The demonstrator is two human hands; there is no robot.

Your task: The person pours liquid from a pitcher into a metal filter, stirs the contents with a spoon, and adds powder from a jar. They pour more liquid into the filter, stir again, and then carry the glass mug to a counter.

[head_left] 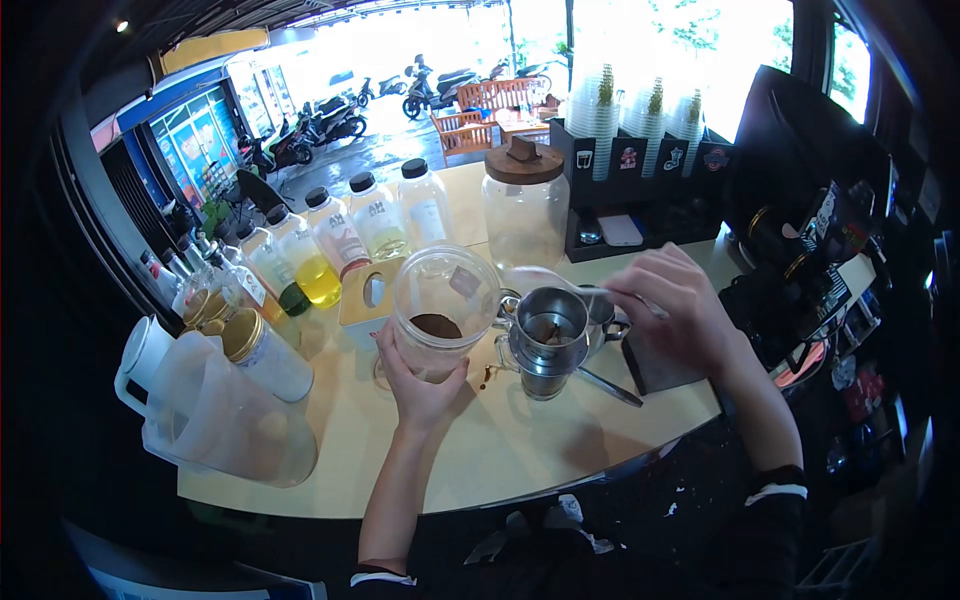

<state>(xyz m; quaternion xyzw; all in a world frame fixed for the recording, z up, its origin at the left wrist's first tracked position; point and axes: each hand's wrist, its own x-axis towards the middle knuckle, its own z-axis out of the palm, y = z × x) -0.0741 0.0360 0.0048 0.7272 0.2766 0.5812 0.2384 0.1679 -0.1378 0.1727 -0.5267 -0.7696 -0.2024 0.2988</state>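
My left hand is wrapped round a clear plastic jar, tilted so its open mouth shows. Dark brown powder, like ground coffee, lies inside. A spoon, smeared by motion, is pinched in my right hand. Its bowl is between the jar's rim and a metal cup, slightly above the cup. Some brown bits show in the cup, which appears to be set over a glass mug. Another metal utensil's handle rests on the counter beside it.
On the counter, a translucent pitcher and gold-lidded jars stand left. Several black-capped bottles line the back, near a wooden-lidded glass jar. Stacked cups fill a black holder. A dark machine stands right.
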